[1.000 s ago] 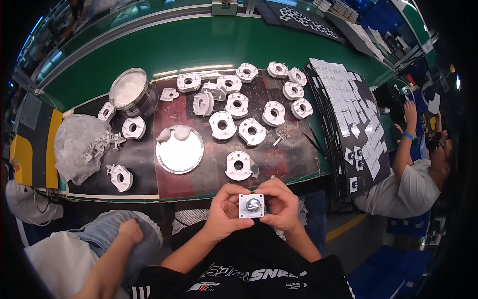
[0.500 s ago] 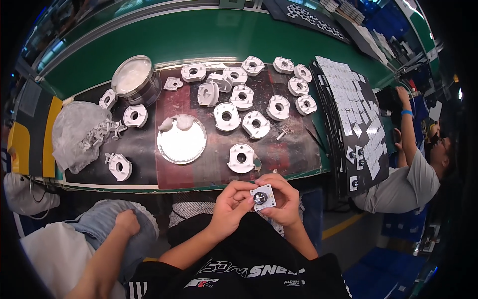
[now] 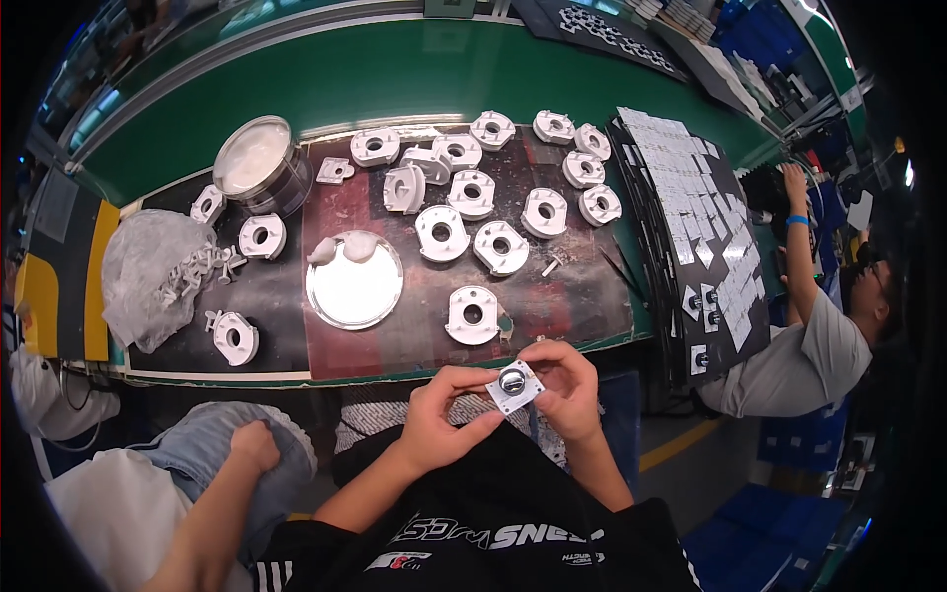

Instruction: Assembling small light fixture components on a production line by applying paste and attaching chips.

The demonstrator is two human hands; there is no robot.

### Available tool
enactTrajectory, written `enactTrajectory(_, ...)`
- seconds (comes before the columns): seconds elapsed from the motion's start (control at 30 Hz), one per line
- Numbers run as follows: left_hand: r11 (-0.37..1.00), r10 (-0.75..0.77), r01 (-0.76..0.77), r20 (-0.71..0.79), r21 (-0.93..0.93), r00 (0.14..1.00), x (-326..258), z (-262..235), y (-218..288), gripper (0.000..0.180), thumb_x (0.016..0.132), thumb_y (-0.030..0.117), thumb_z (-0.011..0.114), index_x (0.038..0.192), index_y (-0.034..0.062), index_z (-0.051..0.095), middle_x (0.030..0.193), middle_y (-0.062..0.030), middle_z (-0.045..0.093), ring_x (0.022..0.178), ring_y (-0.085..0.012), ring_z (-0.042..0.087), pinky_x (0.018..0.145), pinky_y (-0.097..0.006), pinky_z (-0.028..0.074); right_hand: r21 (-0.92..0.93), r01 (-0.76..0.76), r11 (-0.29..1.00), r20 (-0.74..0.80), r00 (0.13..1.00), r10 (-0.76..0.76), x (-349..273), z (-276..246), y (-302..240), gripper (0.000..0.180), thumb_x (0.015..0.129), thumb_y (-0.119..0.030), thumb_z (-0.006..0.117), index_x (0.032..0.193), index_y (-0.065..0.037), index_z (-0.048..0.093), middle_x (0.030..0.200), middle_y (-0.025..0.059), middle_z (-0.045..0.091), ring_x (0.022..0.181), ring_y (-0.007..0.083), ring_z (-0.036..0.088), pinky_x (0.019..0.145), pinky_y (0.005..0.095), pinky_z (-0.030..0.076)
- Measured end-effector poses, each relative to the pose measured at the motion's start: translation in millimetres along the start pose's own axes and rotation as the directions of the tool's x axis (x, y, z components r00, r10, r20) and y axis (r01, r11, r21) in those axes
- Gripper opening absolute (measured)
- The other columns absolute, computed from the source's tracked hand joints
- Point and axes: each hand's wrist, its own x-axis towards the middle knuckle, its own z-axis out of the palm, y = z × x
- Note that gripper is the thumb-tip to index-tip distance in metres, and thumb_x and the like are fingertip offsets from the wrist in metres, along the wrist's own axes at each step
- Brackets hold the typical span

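Note:
A small square white board (image 3: 504, 399) with holes at its corners and a dark-rimmed, shiny round lens (image 3: 512, 382) is held up just off the table's front edge. My left hand (image 3: 441, 414) grips its left side, the thumb lying along the lower edge. On the other side my right hand (image 3: 567, 393) pinches the board between thumb and fingers. Closest to both hands on the table lies a white ring-shaped plastic housing (image 3: 457, 326), flat with its round hole facing up.
Several more white housings (image 3: 442, 234) spread across the table. A round metal lid (image 3: 370, 293) carries white lumps. Left stand a tin (image 3: 289, 185) and a plastic bag (image 3: 138, 257) with small white parts. Right are stacked black trays (image 3: 755, 331) of white boards. A person's arm (image 3: 212, 493) rests at left.
The board has turned and tilted in my hands, and the lens shows more fully. My left thumb has slid down off the lens side towards the board's lower edge.

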Motion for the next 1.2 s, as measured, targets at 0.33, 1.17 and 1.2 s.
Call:
enactTrajectory(0.33, 0.965, -0.258, 0.262, -0.159, 0.0, 0.953, 4.3, 1.2, 4.7, 0.018, 0.101, 0.014, 0.071, 0.097, -0.0016, 0.064, 0.081, -0.0064, 0.072, 0.073, -0.0069, 0.067, 0.064, -0.021, 0.051, -0.875, 0.31, 0.372, 0.167, 0.915, -0.368, 15.3, 11.9, -24.5, 0.06, 0.073, -0.022, 0.093, 0.125, -0.004, 0.068, 0.121, 0.0123, 0.066, 0.104, 0.0231, 0.065, 0.079, 0.032, 0.051)
enactTrajectory(1.17, 0.605, 0.139, -0.054, -0.038, 0.794, 0.99, 56.3, -31.6, -26.9, 0.092, 0.071, 0.017, 0.091, 0.151, 0.0048, 0.046, 0.13, -0.0139, 0.065, 0.116, -0.0361, 0.059, 0.1, -0.045, 0.049, -0.95, 0.251, 0.184, 0.227, 0.964, -0.141, 79.6, 18.1, -20.0, 0.05, 0.072, -0.018, 0.089, 0.119, -0.009, 0.073, 0.117, 0.0098, 0.068, 0.108, 0.0327, 0.063, 0.097, 0.0434, 0.048)
enactTrajectory(1.2, 0.608, 0.143, -0.055, -0.042, 0.792, 0.989, 56.0, -31.7, -26.5, 0.089, 0.071, 0.016, 0.09, 0.149, 0.0058, 0.049, 0.131, -0.0132, 0.065, 0.115, -0.0357, 0.06, 0.1, -0.045, 0.049, -0.951, 0.249, 0.185, 0.225, 0.964, -0.139, 79.3, 17.8, -19.4, 0.05, 0.072, -0.018, 0.089, 0.119, -0.009, 0.073, 0.117, 0.0098, 0.068, 0.108, 0.0327, 0.063, 0.097, 0.0434, 0.048)
